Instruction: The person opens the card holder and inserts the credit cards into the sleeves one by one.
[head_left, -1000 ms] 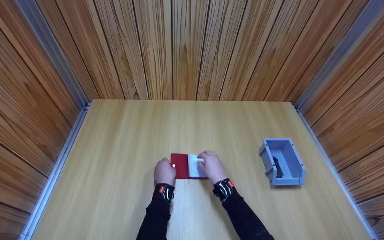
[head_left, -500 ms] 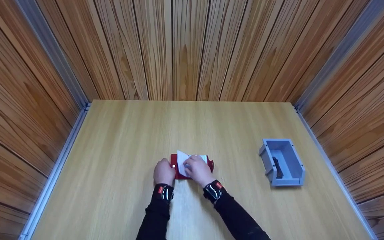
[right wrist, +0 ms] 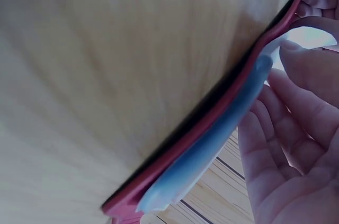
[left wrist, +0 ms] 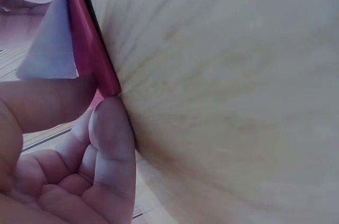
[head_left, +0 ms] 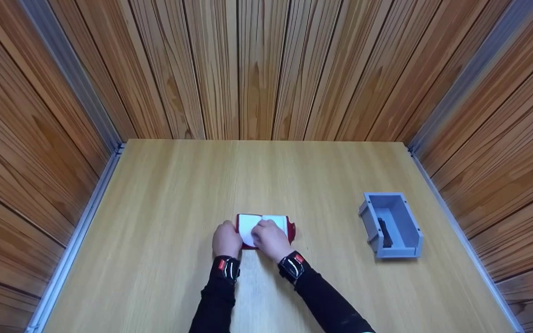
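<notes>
A small red-covered notebook (head_left: 291, 232) lies spread on the table in the head view, with white pages on both halves. My left hand (head_left: 227, 239) pinches the left edge of the cover; the left wrist view shows thumb and forefinger on either side of the red cover (left wrist: 87, 36). Over the middle of the notebook, my right hand (head_left: 270, 239) pinches a white page (head_left: 248, 225) that lies over the left half. In the right wrist view the thumb presses that page (right wrist: 315, 37), while a bluish-white stack of pages (right wrist: 212, 142) stays on the right half. The pinching fingertip is partly hidden there.
A grey-blue open bin (head_left: 389, 224) stands on the right of the table, with a dark slim object (head_left: 385, 232) inside. Wood-panelled walls (head_left: 257, 69) enclose the wooden table (head_left: 178, 185) at the back and sides.
My right hand has moved left from the right half, carrying a white page across; it stood raised half a second ago and now covers the red left side. My left hand has stayed put.
</notes>
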